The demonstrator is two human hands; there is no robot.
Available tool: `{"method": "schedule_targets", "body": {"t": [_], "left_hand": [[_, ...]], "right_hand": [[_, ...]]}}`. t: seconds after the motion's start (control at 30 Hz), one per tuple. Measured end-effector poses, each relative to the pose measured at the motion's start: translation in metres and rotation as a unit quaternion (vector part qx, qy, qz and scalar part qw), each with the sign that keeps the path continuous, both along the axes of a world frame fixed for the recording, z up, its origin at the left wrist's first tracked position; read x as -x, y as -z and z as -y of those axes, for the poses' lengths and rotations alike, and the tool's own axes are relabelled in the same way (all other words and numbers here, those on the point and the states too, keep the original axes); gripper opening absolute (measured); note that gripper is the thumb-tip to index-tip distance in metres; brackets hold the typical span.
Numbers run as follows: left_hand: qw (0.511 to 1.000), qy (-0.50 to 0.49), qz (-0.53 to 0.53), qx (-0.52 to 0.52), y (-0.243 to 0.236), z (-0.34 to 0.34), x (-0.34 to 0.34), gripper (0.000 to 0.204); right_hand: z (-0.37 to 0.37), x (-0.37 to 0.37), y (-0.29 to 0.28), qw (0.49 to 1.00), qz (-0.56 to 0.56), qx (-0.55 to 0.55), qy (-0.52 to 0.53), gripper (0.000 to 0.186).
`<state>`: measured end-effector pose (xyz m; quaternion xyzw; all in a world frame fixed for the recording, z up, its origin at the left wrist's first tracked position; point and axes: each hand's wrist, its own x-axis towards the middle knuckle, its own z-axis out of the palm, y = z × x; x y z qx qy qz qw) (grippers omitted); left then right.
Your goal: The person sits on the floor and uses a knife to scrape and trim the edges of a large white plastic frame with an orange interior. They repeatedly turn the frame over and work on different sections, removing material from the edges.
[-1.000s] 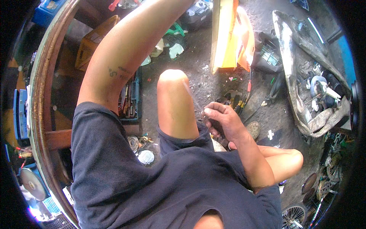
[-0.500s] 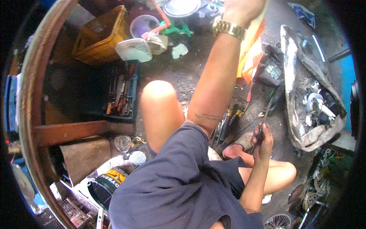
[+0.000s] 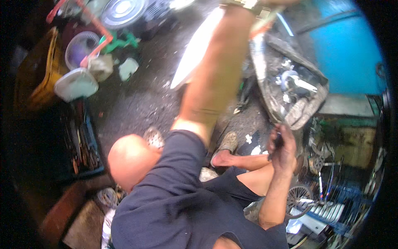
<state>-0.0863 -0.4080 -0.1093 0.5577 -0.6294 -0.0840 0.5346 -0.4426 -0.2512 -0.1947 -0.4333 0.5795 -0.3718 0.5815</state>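
Observation:
My left arm stretches far forward, a gold-coloured wristwatch (image 3: 248,4) at its wrist. Only a blurred bit of my left hand (image 3: 283,1) shows at the top edge, its fingers out of sight. Beneath that forearm hangs a bright white sheet (image 3: 197,52), with some orange near the wrist; whether the hand grips it is hidden. On the right, above my bent leg, my right hand (image 3: 285,147) is closed round a dark-handled tool (image 3: 278,140). A thin blade-like part of it points away from me, blurred against the grey sack.
A worn grey sack (image 3: 296,118) of scrap parts lies open at right. At left stand a yellow crate (image 3: 52,79) and a blue crate (image 3: 97,153) of tools. Plastic tubs and a pale lid (image 3: 76,85) lie beyond. A spoked wheel (image 3: 299,199) is at lower right.
The view has swung right, so the crates and sack appear farther left. My left arm still reaches forward, with more white sheet showing beside it. My right hand keeps its hold on the tool.

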Motion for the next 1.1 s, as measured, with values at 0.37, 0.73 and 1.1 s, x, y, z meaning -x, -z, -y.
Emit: {"method": "schedule_targets", "body": {"t": [0.37,0.73,1.1], "left_hand": [[0.989,-0.038,-0.119,-0.076,0.018,-0.084,0.048,0.067],[0.943,-0.18,-0.278,0.03,0.047,-0.177,0.112,0.04],[0.964,-0.14,-0.221,0.049,0.075,-0.177,0.143,0.042]], "right_hand": [[-0.01,-0.037,0.033,0.972,0.155,-0.018,-0.173,0.026],[-0.016,-0.113,0.004,0.934,-0.089,0.264,-0.223,0.028],[0.01,-0.094,-0.005,0.889,-0.214,0.31,-0.26,0.02]]}}
